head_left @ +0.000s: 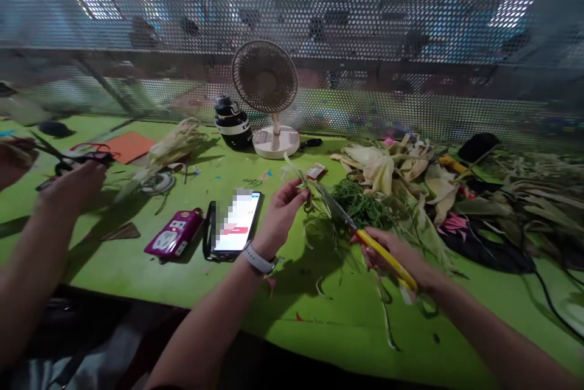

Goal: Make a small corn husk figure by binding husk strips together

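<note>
My left hand (283,210), with a pale watch on its wrist, pinches a thin strip of pale green corn husk (294,166) between thumb and fingers. My right hand (387,251) is wrapped round yellow-handled scissors (385,257). Their metal blades point up and left, towards the left hand, and lie close to the husk; whether they touch it I cannot tell. Just behind the blades is a tangle of green string-like strands (360,204). Loose husk strips dangle below and between the hands.
Dry husks (378,165) heap up at the right, near a black cable (547,299). A fan (276,140) and a black bottle (233,128) stand at the back. Left lie a lit phone (237,222) and a purple case (176,235). Another person's hands (75,186) hold dark scissors at far left.
</note>
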The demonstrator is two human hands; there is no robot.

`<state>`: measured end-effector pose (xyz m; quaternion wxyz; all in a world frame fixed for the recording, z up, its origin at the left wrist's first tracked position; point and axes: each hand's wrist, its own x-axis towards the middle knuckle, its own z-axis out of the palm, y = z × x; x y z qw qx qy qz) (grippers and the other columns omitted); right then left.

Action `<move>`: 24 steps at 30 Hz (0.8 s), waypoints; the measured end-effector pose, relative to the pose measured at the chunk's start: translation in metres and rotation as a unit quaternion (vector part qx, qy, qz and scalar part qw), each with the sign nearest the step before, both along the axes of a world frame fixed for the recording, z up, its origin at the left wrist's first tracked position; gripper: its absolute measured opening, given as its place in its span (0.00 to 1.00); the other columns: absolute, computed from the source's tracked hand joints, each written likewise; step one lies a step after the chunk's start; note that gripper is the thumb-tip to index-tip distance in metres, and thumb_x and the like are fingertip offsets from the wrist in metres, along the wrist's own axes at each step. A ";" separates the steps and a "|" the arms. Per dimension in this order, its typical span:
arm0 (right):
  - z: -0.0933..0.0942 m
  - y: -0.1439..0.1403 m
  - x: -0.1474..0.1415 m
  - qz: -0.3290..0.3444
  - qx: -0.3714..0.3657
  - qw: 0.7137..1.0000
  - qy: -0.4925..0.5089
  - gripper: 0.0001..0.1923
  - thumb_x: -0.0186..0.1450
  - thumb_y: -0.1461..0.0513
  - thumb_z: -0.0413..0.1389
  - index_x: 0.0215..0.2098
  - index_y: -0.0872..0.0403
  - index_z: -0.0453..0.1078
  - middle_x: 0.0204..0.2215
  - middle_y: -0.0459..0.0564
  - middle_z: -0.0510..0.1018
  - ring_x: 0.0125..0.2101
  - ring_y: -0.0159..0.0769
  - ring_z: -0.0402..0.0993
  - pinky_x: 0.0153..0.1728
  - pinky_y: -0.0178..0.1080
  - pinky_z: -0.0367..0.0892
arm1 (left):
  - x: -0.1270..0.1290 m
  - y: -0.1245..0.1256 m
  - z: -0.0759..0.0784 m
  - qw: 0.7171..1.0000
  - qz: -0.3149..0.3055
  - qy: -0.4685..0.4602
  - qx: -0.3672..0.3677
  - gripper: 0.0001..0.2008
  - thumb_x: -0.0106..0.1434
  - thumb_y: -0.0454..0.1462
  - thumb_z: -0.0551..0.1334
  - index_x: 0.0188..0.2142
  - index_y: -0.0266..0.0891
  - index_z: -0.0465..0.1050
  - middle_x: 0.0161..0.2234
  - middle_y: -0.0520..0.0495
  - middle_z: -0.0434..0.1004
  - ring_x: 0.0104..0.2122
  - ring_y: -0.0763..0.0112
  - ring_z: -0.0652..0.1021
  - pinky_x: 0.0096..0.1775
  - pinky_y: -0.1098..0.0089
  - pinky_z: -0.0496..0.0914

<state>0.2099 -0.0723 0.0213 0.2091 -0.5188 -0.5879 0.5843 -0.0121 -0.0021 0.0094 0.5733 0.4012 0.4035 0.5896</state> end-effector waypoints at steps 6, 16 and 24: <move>-0.008 0.003 -0.002 0.002 0.026 1.000 -0.003 0.21 0.56 0.46 0.57 0.33 0.55 0.63 0.25 0.43 0.65 0.23 0.27 0.60 0.22 0.31 0.58 | 0.007 -0.006 -0.003 0.999 -0.034 0.007 -0.002 0.19 0.48 0.38 0.70 0.41 0.39 0.76 0.29 0.53 0.75 0.30 0.76 0.73 0.38 0.72 0.68; -0.024 0.000 0.005 -0.016 0.162 0.978 -0.134 0.19 0.58 0.51 0.57 0.41 0.55 0.66 0.29 0.46 0.73 0.29 0.33 0.67 0.30 0.34 0.63 | 0.011 -0.008 -0.004 0.998 -0.033 -0.037 -0.025 0.18 0.47 0.36 0.71 0.39 0.38 0.77 0.29 0.52 0.76 0.30 0.79 0.73 0.37 0.76 0.67; -0.028 0.001 0.007 -0.016 0.250 0.928 -0.277 0.27 0.57 0.49 0.57 0.50 0.54 0.66 0.29 0.48 0.76 0.26 0.37 0.70 0.28 0.37 0.63 | 0.012 -0.008 -0.005 0.997 -0.049 -0.041 -0.047 0.17 0.47 0.35 0.71 0.38 0.38 0.77 0.29 0.52 0.78 0.30 0.78 0.74 0.37 0.75 0.67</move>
